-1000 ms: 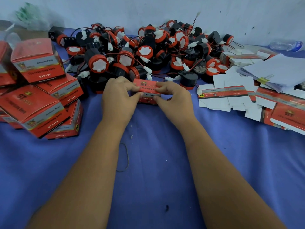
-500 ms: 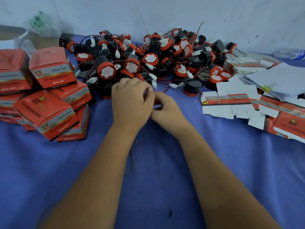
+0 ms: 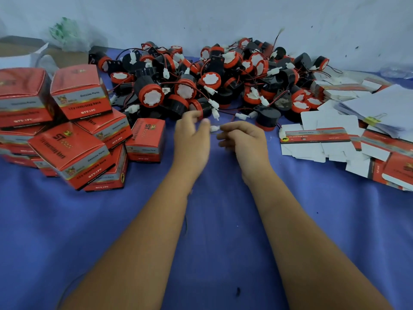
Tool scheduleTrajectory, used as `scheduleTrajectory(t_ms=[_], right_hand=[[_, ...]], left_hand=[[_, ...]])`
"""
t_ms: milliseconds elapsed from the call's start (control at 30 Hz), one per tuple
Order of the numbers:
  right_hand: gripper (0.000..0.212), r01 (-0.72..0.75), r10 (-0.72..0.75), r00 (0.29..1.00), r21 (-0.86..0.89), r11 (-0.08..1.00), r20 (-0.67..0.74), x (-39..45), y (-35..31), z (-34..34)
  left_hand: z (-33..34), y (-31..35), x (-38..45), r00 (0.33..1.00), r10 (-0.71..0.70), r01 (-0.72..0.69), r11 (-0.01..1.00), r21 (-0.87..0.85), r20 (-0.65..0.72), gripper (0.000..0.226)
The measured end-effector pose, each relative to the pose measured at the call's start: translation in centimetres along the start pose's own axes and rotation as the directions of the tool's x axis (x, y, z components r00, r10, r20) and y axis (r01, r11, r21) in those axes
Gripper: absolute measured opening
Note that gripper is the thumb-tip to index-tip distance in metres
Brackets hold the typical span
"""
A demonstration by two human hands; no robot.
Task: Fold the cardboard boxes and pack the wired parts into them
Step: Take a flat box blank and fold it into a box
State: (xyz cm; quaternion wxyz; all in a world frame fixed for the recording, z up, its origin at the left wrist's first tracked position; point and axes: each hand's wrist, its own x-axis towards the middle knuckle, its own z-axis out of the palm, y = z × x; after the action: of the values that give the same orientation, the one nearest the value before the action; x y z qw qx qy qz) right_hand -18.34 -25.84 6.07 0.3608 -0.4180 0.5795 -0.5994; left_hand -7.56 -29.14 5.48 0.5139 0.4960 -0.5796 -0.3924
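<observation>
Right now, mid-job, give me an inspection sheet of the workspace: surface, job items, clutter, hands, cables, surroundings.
Surface: blue cloth, small dark specks.
Job's things: heap of black-and-red wired parts at the back; folded red boxes stacked left; flat box blanks right.
Clutter: clipped white paper stack, far right.
Hands: left hand and right hand near a white connector; blurred, grip unclear.
Cables: thin red and black wires tangled through the heap.
Surroundings: pale wall; green-printed plastic bag back left.

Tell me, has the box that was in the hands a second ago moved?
Yes. The box left the hands and now stands to the left, beside the stack of boxes.
</observation>
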Motion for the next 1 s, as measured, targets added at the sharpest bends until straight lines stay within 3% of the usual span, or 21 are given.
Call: scheduleTrajectory(t_ms=[67, 167, 267, 333, 433, 533, 567, 633, 700, 800, 867, 933, 1000], right_hand=[[0.028, -0.01, -0.017, 0.981, -0.136, 0.991, -0.193, 0.3, 0.2, -0.8], [0.025, -0.017, -0.1, 0.911, -0.278, 0.96, -0.401, 0.8, 0.1, -2.3], [0.03, -0.096, -0.304, 0.809, -0.624, 0.776, -0.503, 1.4, -0.1, -3.8], [0.038, -0.205, -0.309, 0.801, -0.721, 0.662, -0.512, 1.5, 0.1, -4.8], [0.05, -0.352, -0.098, 0.893, -0.817, 0.456, -0.439, 1.5, 0.6, -5.7], [0.039, -0.264, -0.118, 0.948, -0.935, 0.236, -0.297, 1.2, 0.7, -4.6], [0.033, -0.188, -0.182, 0.955, -0.953, 0.24, -0.234, 1.2, 0.6, -4.0], [0.026, -0.02, -0.278, 0.952, -0.934, 0.357, -0.126, 0.8, 0.4, -2.9], [0.026, 0.053, -0.332, 0.937, -0.894, 0.444, -0.109, 0.7, 0.3, -2.4], [0.029, -0.076, -0.356, 0.909, -0.926, 0.369, -0.217, 0.9, 0.5, -3.0], [0.036, -0.193, -0.24, 0.93, -0.924, 0.331, -0.28, 1.1, 0.6, -3.6], [0.041, -0.19, -0.158, 0.957, -0.937, 0.293, -0.243, 1.1, 0.9, -3.8], [0.04, -0.116, -0.166, 0.971, -0.945, 0.307, -0.173, 1.1, 1.1, -3.5]], left_hand=[[-0.7, -0.2, 0.9, 0.983, -0.154, 0.138, 0.98, -0.144, -0.103, 0.021], [-1.3, -0.2, 1.5, 0.948, -0.254, 0.185, 0.929, -0.319, -0.191, 0.015], [-1.5, -0.1, 1.6, 0.932, -0.251, 0.152, 0.926, -0.345, -0.263, 0.016], [-1.5, -0.1, 1.5, 0.931, -0.245, 0.147, 0.93, -0.336, -0.272, 0.016], [-1.4, -0.4, 1.3, 0.956, -0.184, 0.126, 0.961, -0.247, -0.227, 0.015], [-1.2, -0.8, 1.0, 0.991, -0.065, 0.057, 0.996, -0.07, -0.115, 0.02], [-1.1, -0.9, 0.8, 0.998, -0.024, 0.023, 1.0, -0.011, -0.066, 0.021], [-0.8, -1.1, 0.5, 0.999, 0.044, -0.047, 0.994, 0.103, 0.029, 0.024], [-0.5, -1.1, 0.1, 0.99, 0.092, -0.11, 0.979, 0.174, 0.109, 0.026], [-0.5, -0.9, -0.2, 0.971, 0.119, -0.173, 0.949, 0.263, 0.209, 0.024], [-0.4, -1.1, -0.2, 0.948, 0.125, -0.223, 0.917, 0.331, 0.294, 0.019], [-0.3, -1.3, -0.1, 0.913, 0.125, -0.301, 0.848, 0.436, 0.387, 0.028], [-0.2, -1.3, -0.2, 0.881, 0.12, -0.38, 0.757, 0.532, 0.457, 0.044]])
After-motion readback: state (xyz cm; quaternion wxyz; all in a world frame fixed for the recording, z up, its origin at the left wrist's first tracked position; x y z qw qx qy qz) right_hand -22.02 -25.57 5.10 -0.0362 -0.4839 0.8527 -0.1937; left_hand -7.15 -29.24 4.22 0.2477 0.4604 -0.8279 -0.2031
